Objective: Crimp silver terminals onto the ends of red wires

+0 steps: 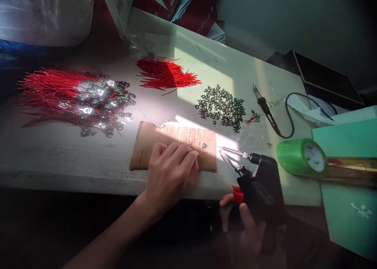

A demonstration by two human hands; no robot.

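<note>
My left hand (pixel 172 163) rests over a cardboard piece (pixel 144 147), its fingers pinched on a thin red wire (pixel 203 152) whose short end shows past the fingertips. Close to that end a small metal terminal (pixel 204 146) lies on the cardboard. My right hand (pixel 250 229) is wrapped round the grip of a black soldering gun (pixel 262 190), one finger at its red trigger (pixel 238 196). The gun's tip and its thin feed tube point left, just beyond the cardboard's right edge and apart from the terminal.
Red wires with terminals (pixel 88 100) are heaped at left, loose red wires (pixel 169 73) behind, and bare terminals (pixel 219 106) back right. A soldering iron (pixel 268 114) with its cable, a green tape roll (pixel 300 156) and a green box (pixel 347 210) stand at right.
</note>
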